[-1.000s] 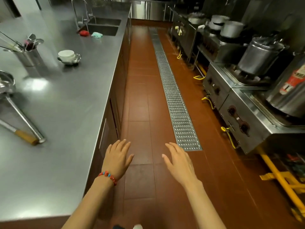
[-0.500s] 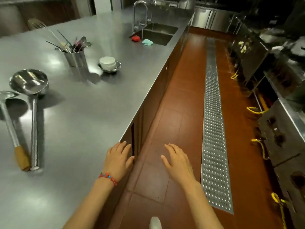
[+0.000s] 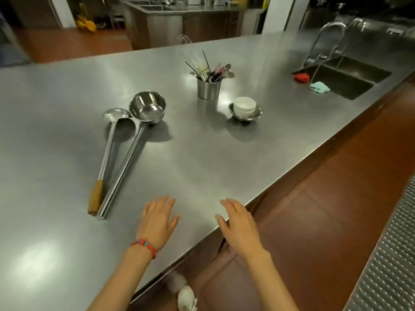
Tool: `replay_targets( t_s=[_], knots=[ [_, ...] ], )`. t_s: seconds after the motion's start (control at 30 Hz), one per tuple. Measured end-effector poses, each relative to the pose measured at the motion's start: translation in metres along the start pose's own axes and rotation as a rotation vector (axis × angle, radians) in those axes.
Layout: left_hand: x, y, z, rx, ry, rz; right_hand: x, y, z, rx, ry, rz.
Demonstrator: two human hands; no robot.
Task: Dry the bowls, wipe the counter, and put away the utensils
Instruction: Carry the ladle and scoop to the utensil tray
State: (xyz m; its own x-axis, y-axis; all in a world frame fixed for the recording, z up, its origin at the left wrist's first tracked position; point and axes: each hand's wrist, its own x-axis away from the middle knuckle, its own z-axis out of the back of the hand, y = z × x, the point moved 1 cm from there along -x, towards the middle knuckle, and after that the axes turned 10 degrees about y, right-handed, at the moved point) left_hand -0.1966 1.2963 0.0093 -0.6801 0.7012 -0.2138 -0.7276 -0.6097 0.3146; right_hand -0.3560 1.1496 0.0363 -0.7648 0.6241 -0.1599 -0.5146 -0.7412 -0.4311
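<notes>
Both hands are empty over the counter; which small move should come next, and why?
Probably the right hand reaching toward the teal cloth beside the sink. Both hands are open and empty, and the stacked bowls cannot be dried without one.

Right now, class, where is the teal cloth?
In the head view, far right: the teal cloth lies at the sink edge, beside the red cloth.

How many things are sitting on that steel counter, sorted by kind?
Ladles: 2
Utensil holder: 1
Bowl stack: 1
Cloths by the sink: 2, red and teal
Total: 6
</notes>
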Motion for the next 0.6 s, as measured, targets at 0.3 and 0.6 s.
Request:
replay_targets(
  t_s=[0.3,0.6],
  knots=[
    [-0.062,-0.057,-0.001,-0.045,0.08,0.185,-0.108,-0.036,-0.038,-0.051,-0.099,0.19],
    [-0.063,-0.108,0.022,0.019,0.258,0.463,-0.156,-0.095,-0.087,-0.203,-0.314,0.266]
  ],
)
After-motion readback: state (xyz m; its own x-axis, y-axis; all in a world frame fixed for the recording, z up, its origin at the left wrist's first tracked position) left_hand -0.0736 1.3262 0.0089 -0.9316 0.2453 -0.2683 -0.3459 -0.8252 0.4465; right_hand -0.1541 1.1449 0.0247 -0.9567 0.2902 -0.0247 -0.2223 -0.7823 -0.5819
